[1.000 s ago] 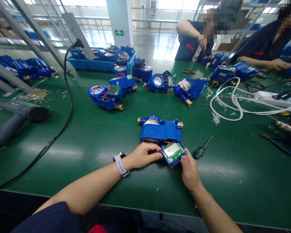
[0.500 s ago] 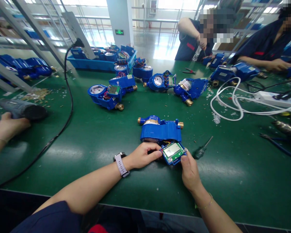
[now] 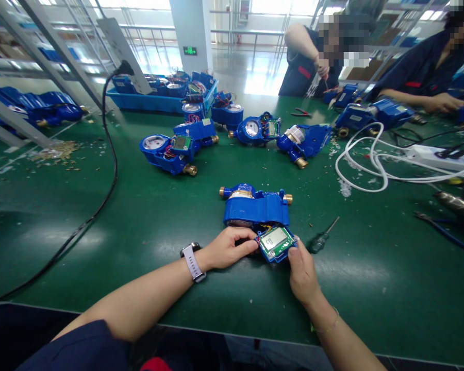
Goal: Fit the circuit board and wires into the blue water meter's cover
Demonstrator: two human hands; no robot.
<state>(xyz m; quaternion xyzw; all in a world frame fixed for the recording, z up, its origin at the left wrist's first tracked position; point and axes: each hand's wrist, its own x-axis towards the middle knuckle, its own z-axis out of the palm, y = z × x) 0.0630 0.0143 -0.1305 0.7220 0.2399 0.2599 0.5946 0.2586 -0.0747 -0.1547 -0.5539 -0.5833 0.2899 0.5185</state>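
Between my two hands is a green circuit board with a small LCD display [image 3: 275, 240], set in a blue plastic frame. My left hand [image 3: 232, 248] pinches its left edge, thumb and fingers closed. On the opposite edge, my right hand [image 3: 303, 268] grips with the thumb on top; its other fingers are mostly hidden. Thin wires run from the board to a blue water meter [image 3: 255, 207] with brass threaded ends, lying on the green table just behind it. A screwdriver [image 3: 320, 241] with a dark translucent handle lies right of my right hand.
Several opened blue water meters [image 3: 166, 152] lie farther back, before a blue bin [image 3: 147, 103] full of more. A black cable [image 3: 110, 190] crosses the left side. White cable loops [image 3: 361, 159] and pliers [image 3: 444, 232] lie at right. Two co-workers [image 3: 305, 62] work across the table.
At the far left, another person's hand and the grey power tool it held have gone out of view. The characters on the display have changed. My hands stay in place.
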